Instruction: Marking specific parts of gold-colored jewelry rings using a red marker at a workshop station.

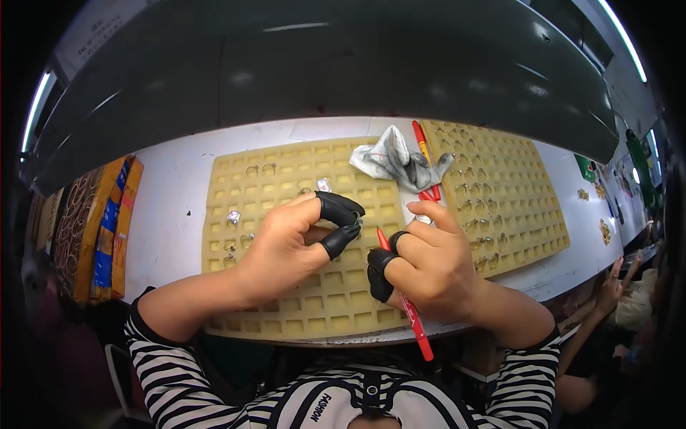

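Observation:
My left hand (292, 236), with black finger cots on thumb and forefinger, pinches a small ring (358, 219), partly hidden by the fingertips. In my right hand (429, 263), also wearing black finger cots, is a red marker pen (415, 322), its tip up and its lower end sticking out below. The right forefinger points away from the pen. Both hands are above a yellow tray of square pockets (305, 310). On that tray sit several rings (268, 169), a small tag with writing (323, 185) and another tag (233, 216).
A stained white glove (396, 161) lies across the tray's far right corner. Beside it is another red marker (419, 137). A second pocketed tray (528, 214) holds rows of rings. Boxes (102, 225) stand at left. Another person's hand (610, 289) shows at right. A dark hood (321, 69) overhangs the table.

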The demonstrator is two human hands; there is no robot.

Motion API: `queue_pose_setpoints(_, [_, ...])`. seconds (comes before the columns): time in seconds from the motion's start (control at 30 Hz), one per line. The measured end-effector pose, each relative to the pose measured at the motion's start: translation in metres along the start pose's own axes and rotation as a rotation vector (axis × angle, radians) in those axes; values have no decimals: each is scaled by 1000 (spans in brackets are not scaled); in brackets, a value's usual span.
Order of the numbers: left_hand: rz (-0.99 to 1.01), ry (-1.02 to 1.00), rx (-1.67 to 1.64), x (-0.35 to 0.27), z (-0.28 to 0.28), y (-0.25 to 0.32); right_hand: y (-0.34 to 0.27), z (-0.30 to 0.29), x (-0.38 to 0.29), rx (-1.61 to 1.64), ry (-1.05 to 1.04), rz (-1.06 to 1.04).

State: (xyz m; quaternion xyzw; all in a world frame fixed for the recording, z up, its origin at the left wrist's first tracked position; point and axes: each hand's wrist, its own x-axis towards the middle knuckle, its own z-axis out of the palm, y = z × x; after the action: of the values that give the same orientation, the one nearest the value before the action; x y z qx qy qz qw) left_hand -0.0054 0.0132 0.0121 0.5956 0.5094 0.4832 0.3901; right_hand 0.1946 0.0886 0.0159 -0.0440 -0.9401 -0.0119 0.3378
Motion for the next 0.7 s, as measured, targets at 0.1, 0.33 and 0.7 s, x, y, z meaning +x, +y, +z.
queue_pose_setpoints(0.1, [49,-1,-26,-1,0,-7,8,0,-2,38,-59,53])
queue_pose_setpoints(0.33, [132,-24,69,0,-1,-9,14,0,-1,-6,39,163])
queue_pose_setpoints(0.7, [249,-89,316,-3,1,-3,12,-2,0,49,30,99])
